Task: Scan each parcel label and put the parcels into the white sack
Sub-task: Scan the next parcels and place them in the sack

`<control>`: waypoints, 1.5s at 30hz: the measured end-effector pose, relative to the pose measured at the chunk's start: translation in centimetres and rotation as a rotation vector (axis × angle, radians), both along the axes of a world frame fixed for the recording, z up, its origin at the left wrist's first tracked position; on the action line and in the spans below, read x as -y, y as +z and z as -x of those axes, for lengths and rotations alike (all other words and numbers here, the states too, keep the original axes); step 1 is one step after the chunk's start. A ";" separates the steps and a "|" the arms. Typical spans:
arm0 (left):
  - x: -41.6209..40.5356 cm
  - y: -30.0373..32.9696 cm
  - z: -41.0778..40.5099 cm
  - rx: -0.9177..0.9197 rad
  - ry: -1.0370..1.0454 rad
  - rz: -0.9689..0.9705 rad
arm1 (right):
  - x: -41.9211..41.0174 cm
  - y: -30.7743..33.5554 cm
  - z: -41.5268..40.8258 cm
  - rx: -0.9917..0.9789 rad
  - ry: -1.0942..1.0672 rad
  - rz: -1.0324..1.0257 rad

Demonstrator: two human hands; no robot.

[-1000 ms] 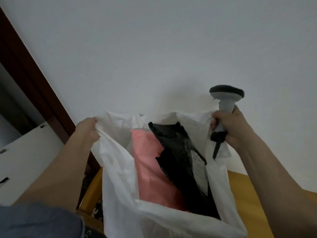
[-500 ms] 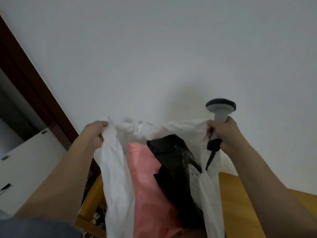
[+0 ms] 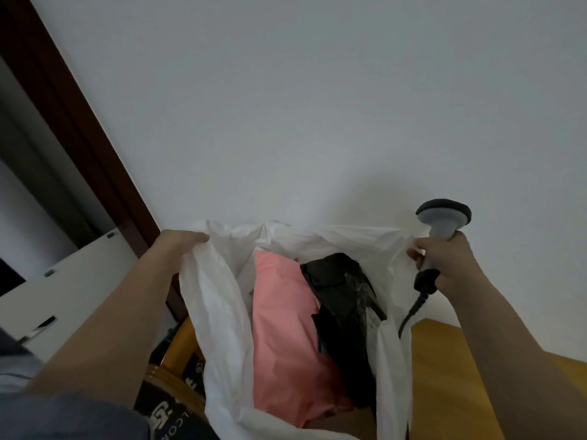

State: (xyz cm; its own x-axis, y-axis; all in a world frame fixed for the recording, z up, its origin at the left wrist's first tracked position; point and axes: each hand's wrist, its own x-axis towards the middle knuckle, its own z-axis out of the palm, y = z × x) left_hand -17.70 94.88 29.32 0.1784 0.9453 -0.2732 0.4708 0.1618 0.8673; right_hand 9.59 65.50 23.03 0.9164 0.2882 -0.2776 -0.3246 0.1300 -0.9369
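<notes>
Both hands up at the sack mouth, well apart: left hand (image 3: pixel 178 246) pinches the left rim of the thin white plastic sack (image 3: pixel 219 312), fingers curled over the edge; right hand (image 3: pixel 444 265) grips the grey handheld barcode scanner with dark head (image 3: pixel 443 217) and seems to pinch the right rim against the handle at the same time — exact finger contact with the plastic is hard to read. Sack hangs between the hands, mouth stretched open left-to-right, long axis running down toward the camera. Inside: a pink soft plastic mailer parcel (image 3: pixel 282 338) on the left, a black crumpled plastic mailer parcel (image 3: pixel 343 300) touching it on the right, both standing roughly along the sack's length. Coiled black scanner cable (image 3: pixel 413 309) drops from the handle just beside the sack's right wall. Neither hand is free, so any next parcel likely needs one rim released; the left looks the easier one. Hidden: sack bottom cut off by the frame edge, labels not visible, lower parts of both parcels buried. Yellow wooden tabletop (image 3: pixel 451 376) lies lower right; any unscanned parcels are out of view — cannot tell how many remain.
</notes>
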 end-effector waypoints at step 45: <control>19.7 -3.4 12.4 0.410 0.067 0.243 | 12.9 -2.4 20.5 -0.170 0.001 0.031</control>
State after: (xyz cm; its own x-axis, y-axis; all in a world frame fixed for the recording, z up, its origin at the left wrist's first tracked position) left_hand -30.15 75.18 25.96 0.2581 0.8759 -0.4077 0.0794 0.4013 0.9125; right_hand -10.92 52.60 20.59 0.8553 0.2783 -0.4371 -0.4787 0.1012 -0.8721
